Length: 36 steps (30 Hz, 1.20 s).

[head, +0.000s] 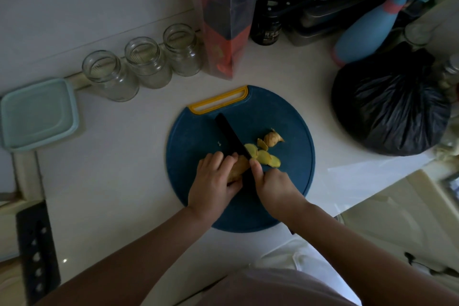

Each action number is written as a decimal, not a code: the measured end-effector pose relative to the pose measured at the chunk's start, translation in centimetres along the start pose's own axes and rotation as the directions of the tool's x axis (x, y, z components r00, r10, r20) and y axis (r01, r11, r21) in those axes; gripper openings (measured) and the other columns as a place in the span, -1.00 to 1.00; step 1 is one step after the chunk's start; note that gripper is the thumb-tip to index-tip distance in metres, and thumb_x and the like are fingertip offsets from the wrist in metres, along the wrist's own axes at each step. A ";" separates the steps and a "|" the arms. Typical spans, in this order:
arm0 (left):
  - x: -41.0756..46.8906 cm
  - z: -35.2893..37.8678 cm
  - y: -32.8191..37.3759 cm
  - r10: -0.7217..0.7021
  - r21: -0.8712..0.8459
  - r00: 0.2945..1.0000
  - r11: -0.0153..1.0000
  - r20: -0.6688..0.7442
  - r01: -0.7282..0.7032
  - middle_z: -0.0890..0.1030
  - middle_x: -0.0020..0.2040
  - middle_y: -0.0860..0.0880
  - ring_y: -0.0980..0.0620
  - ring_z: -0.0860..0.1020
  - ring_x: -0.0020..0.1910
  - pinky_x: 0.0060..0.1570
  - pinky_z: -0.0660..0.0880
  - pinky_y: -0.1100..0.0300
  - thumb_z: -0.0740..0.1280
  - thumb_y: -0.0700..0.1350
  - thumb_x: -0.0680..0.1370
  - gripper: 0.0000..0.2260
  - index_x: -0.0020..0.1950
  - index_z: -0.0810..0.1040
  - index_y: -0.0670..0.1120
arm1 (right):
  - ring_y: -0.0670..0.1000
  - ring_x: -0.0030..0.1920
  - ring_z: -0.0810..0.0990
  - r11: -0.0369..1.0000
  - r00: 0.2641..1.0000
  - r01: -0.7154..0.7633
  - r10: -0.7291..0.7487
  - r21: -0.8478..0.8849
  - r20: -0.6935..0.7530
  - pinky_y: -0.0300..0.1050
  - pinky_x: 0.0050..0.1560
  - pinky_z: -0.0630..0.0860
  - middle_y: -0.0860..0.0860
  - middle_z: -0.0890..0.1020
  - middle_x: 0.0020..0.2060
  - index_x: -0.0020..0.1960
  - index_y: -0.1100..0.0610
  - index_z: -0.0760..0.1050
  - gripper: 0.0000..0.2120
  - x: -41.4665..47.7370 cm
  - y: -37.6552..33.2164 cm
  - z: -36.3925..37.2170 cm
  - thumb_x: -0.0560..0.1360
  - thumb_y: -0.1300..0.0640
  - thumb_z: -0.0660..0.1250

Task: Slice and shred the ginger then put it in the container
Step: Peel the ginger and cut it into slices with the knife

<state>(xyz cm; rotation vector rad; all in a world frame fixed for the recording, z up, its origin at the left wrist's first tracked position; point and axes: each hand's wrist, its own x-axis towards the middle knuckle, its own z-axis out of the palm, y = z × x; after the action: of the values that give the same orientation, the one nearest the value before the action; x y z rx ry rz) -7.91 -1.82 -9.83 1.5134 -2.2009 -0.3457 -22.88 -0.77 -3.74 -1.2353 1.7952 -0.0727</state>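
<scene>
ginger [239, 167] and slices [264, 156] on cutting board [198, 136], 3 jars [146, 62] behind it, container [38, 113] far left, bag [390, 102] at right

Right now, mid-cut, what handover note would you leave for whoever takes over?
Left hand holds the tan ginger root down on the round blue plastic cutting board. Right hand grips the black knife, blade on the ginger.
Done: a few yellow ginger slices lie right of the blade, near a cut-off knobby end.
Left: finish slicing, shred, load the pale green square container, far left on the counter.
</scene>
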 end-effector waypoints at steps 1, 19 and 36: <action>0.0 0.0 0.0 -0.010 -0.001 1.000 1.000 0.007 0.010 0.44 -0.16 -0.06 -0.02 0.40 -0.15 -0.11 0.34 0.14 0.46 -0.05 0.34 -0.65 0.08 0.57 -0.14 | 0.07 -0.24 0.51 1.000 1.000 0.014 -0.013 0.017 -0.012 -0.06 -0.12 0.44 0.07 0.48 -0.35 -0.26 0.11 0.39 -0.46 0.6 -0.2 0.1 0.59 -0.27 -0.06; 2.1 -2.1 -1.1 -0.290 -0.154 0.954 0.949 -0.077 0.276 0.44 -0.38 0.03 -0.10 0.46 -0.28 -0.25 0.35 0.07 0.26 0.14 0.39 -0.70 -0.32 0.43 -0.09 | 0.19 0.00 0.58 0.979 0.996 0.049 -0.063 -0.196 -0.067 -0.06 -0.13 0.37 0.13 0.55 -0.17 -0.12 0.14 0.47 -0.43 -1.2 0.8 0.9 0.62 -0.26 -0.09; -0.3 -1.4 1.0 -0.115 -0.260 0.993 0.959 0.005 0.113 0.45 0.00 -0.02 0.03 0.50 -0.07 -0.14 0.48 0.22 0.46 -0.09 0.42 -0.62 0.18 0.45 -0.01 | -0.10 -0.66 0.31 0.946 0.999 0.038 -0.048 0.322 0.023 -0.30 -0.58 0.29 0.01 0.37 -0.53 -0.35 0.15 0.31 -0.39 -2.0 0.9 -3.5 0.53 -0.38 0.05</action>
<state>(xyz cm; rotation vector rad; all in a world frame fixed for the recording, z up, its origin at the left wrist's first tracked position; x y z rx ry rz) -8.00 -1.11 -8.26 1.4942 -1.9744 -0.6362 -25.86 -0.27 -0.96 -1.0341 1.6514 -0.3561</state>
